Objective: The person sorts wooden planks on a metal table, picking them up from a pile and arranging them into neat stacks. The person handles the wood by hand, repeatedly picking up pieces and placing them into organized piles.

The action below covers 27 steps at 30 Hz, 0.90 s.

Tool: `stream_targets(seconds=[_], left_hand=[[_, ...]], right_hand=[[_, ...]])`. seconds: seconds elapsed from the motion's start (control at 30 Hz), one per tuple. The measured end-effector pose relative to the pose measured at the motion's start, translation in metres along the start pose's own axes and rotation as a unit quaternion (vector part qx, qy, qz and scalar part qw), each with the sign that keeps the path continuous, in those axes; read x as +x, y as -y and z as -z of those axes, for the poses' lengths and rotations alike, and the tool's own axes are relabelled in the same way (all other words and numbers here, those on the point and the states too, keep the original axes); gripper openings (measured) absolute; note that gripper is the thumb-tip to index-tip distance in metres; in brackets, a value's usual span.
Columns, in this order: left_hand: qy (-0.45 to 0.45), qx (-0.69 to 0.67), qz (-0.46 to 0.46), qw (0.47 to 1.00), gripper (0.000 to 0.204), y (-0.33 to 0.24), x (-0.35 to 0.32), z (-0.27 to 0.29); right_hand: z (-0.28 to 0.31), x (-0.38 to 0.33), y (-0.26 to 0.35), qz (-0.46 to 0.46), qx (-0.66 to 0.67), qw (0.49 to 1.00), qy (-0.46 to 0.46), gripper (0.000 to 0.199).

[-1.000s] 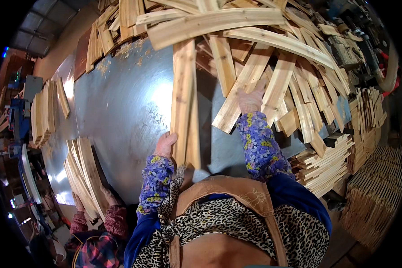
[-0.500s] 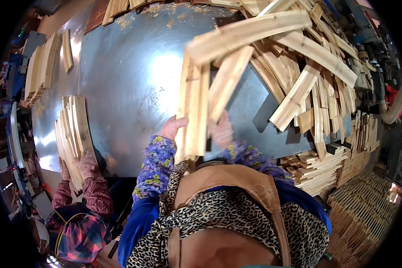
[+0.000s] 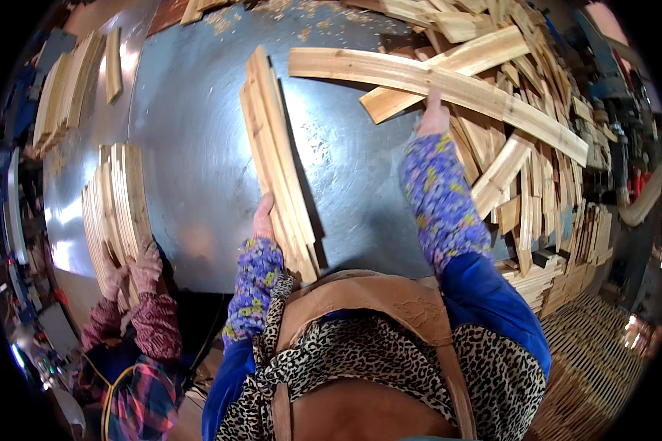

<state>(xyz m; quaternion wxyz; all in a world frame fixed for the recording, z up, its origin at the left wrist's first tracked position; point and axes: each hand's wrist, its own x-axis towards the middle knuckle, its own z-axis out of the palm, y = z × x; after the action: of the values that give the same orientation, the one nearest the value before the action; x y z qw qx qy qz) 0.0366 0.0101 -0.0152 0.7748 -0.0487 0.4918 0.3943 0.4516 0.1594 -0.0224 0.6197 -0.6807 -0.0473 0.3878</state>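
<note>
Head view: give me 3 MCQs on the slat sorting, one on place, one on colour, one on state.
1. Where is the bundle of wooden slats that the left hand steadies?
A. on the grey metal table
B. on the floor
C. in a crate

2. What colour are the person's patterned sleeves?
A. plain white
B. purple floral
C. orange striped

3. What is the right hand doing?
A. hanging off the table
B. gripping a hammer
C. resting on a long slat at the loose slat pile

Answers: 1 A, the bundle lies on the shiny tabletop; 2 B, both forearms show purple flowers; 3 C, its fingers lie on the long board.
</note>
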Motion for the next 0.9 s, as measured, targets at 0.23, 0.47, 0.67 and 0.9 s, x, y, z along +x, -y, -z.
stream_targets(seconds=[0.23,0.47,0.67,0.9], left_hand=[[-0.008,0.262,-0.209,0.942,0.072,-0.065,0.009,0.021],[-0.190,0.691,-0.253,0.650,0.086,-0.103,-0.055,-0.013],[-0.125,0.706,-0.274,0.641,0.078,-0.043,-0.042,0.012],[-0.128,0.782,-0.241,0.560,0.121,-0.021,-0.060,0.030]], right_hand=[[-0.028,-0.057,0.043,0.176,-0.079,0.979,0.069,0.067],[-0.026,-0.177,0.024,0.145,-0.280,0.905,0.286,0.072],[-0.117,-0.255,-0.061,0.148,-0.445,0.820,0.328,0.090],[-0.068,-0.168,-0.175,0.024,-0.351,0.848,0.395,0.056]])
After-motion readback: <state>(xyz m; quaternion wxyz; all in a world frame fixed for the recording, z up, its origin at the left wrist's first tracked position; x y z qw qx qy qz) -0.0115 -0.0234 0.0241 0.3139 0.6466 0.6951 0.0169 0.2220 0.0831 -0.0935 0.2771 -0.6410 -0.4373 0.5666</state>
